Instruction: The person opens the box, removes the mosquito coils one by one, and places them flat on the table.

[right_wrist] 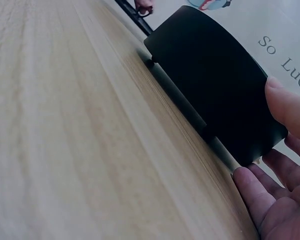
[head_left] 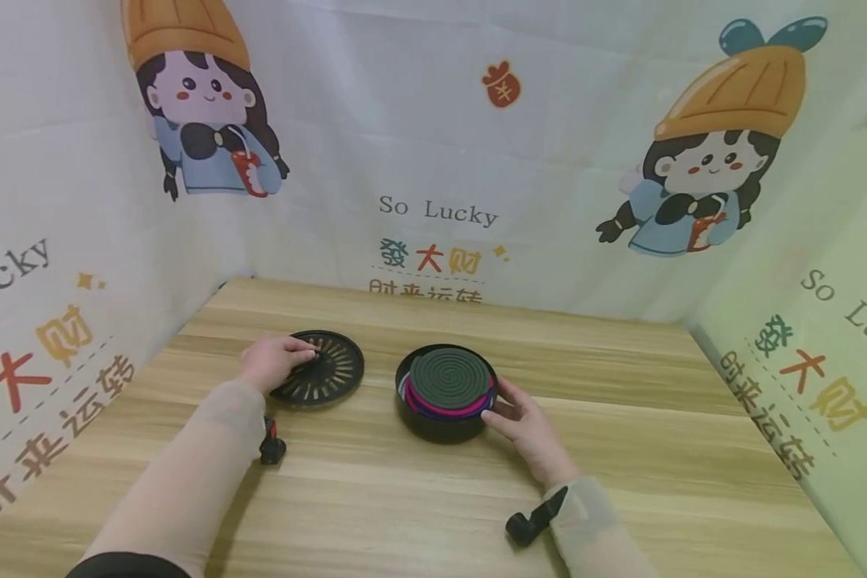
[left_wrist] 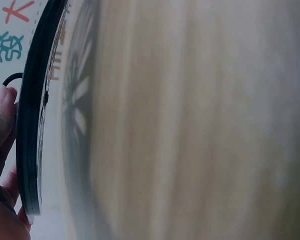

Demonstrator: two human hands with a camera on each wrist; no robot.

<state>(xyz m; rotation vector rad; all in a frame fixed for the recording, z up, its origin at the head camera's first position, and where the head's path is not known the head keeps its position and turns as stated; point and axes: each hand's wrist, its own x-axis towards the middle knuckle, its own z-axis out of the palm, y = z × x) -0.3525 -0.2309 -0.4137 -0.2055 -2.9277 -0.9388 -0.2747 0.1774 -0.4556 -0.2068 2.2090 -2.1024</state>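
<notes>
A slotted round black lid is at the left, with my left hand pinching the small ring handle at its middle. The left wrist view shows this lid edge-on, with a slotted shadow beside it on the table. To the right, a round black tin contains a dark green mosquito coil on top of pink and purple layers. My right hand holds the tin's right side, thumb at the rim. In the right wrist view, the tin shows its dark side wall and short feet, with fingers low against it.
Both things are on a wood-grain table. Printed cloth walls enclose its back and sides. A black wrist camera mount juts from the left wrist, and another camera mount from the right.
</notes>
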